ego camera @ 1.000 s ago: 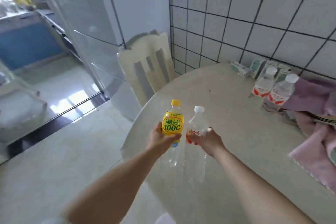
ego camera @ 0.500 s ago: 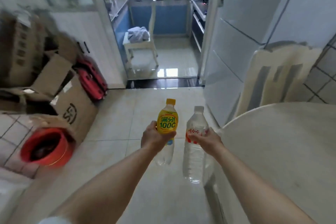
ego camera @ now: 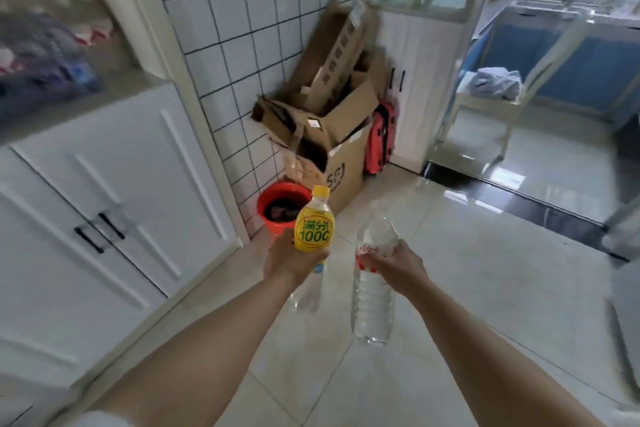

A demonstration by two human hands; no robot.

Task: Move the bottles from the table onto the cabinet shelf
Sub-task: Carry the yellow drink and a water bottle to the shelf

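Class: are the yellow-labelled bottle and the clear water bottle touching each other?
Apart. The head view shows floor tiles between the yellow-labelled bottle and the clear water bottle.

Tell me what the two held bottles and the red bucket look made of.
Yellow-label bottle: clear thin plastic, glossy printed sleeve, yellow plastic cap.
Water bottle: clear ribbed plastic; the floor shows through it.
Red bucket: probably moulded plastic, going by its even colour and smooth rim, though it is blurred.
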